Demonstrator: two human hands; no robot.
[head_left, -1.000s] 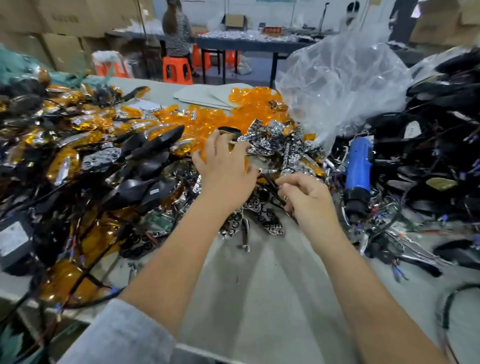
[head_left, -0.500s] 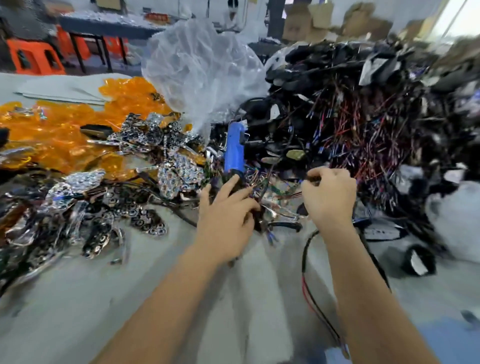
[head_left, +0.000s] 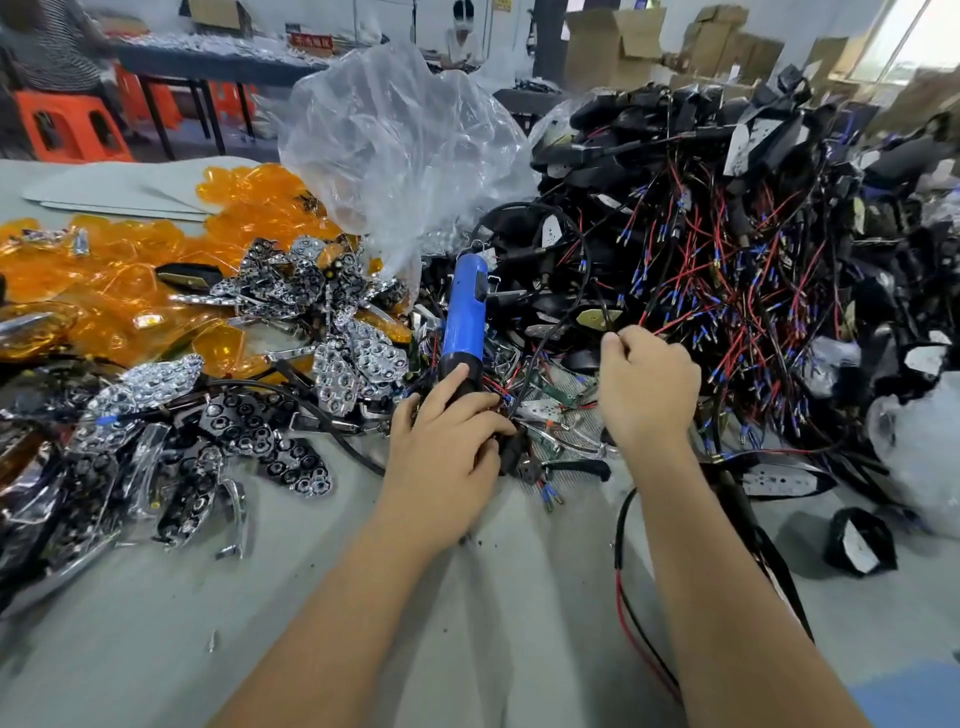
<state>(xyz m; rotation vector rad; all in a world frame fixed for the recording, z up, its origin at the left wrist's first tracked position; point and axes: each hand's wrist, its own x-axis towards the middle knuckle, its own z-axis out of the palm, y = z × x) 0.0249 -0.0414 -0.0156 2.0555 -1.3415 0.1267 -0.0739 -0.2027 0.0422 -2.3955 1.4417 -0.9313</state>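
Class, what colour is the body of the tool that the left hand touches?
The tool is blue, black at its lower end; head view.

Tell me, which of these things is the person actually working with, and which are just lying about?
In hand: blue cylindrical power tool, gripped at its black end by the left hand; thin black wire, pinched by the right hand; tangled heap of black housings with red and black wires.
Lying about: orange translucent plastic lenses; shiny silver reflector pieces; crumpled clear plastic bag.
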